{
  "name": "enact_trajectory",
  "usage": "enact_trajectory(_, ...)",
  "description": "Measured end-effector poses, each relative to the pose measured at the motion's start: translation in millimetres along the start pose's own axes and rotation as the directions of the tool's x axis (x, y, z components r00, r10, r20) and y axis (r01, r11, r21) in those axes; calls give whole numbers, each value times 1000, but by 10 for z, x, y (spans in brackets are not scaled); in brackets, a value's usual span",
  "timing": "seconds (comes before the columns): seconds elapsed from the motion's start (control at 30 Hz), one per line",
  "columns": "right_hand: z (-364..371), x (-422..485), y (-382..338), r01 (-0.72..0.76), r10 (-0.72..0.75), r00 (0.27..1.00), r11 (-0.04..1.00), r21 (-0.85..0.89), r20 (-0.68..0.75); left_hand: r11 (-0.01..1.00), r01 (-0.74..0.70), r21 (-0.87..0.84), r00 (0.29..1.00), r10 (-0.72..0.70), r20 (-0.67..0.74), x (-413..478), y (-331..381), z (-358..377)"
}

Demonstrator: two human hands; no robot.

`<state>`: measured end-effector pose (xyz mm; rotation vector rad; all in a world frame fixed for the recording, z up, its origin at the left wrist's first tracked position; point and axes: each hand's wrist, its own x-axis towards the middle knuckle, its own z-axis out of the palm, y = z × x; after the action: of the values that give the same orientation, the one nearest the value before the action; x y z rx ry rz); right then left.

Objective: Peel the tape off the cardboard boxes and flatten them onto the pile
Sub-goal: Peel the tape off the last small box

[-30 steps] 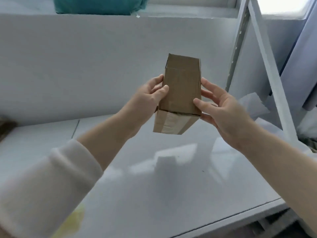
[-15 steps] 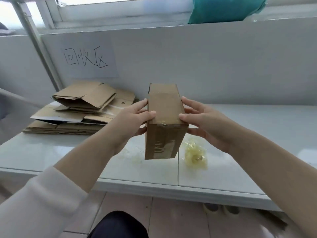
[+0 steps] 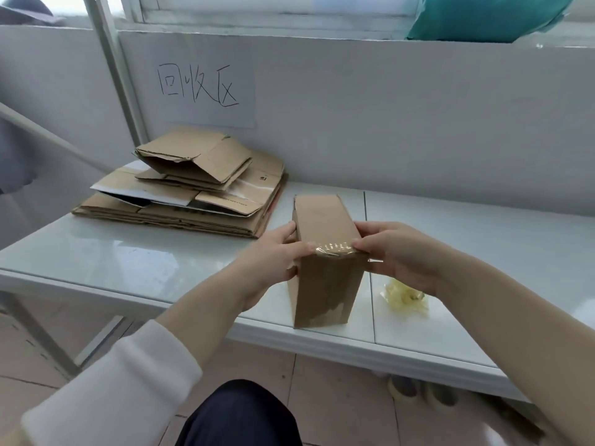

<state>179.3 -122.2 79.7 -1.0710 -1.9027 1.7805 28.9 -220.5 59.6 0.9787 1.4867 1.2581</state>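
Observation:
A small brown cardboard box (image 3: 325, 278) stands upright near the front edge of the white table (image 3: 128, 259). Clear tape runs over its near top edge and down the front face. My left hand (image 3: 273, 259) grips the box's left side, thumb on the taped edge. My right hand (image 3: 399, 252) holds the right side, thumb and fingers pinching the top right corner at the tape. A pile of flattened cardboard boxes (image 3: 190, 194) lies at the back left of the table, with a half-collapsed box on top.
A wad of yellowish peeled tape (image 3: 405, 297) lies on the table right of the box. A paper sign with handwriting (image 3: 203, 85) hangs on the white wall. A teal bag (image 3: 483, 17) sits on the ledge above. Shoes (image 3: 418, 392) stand under the table.
The view swung left to the table with the pile. The box went from being held in the air to standing on the table's front edge, both hands still on it.

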Motion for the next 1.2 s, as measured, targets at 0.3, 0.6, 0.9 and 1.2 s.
enact_trajectory(0.3,-62,136,0,-9,9,1000,999,-52,4,997,55,-45,997,-57,-50,127,53,25)
enact_trajectory(0.6,-54,178,-39,-43,35,997,991,-123,-67,977,196,-86,980,-198,-19,216,176,-25)
enact_trajectory(0.9,-27,107,-65,-25,0,990,983,-181,-140,970,239,-49,971,-239,2,206,290,7)
enact_trajectory(1.2,-78,-123,-13,220,-405,912,627,-747,-71,978,205,31,978,-204,-39,207,189,-49)
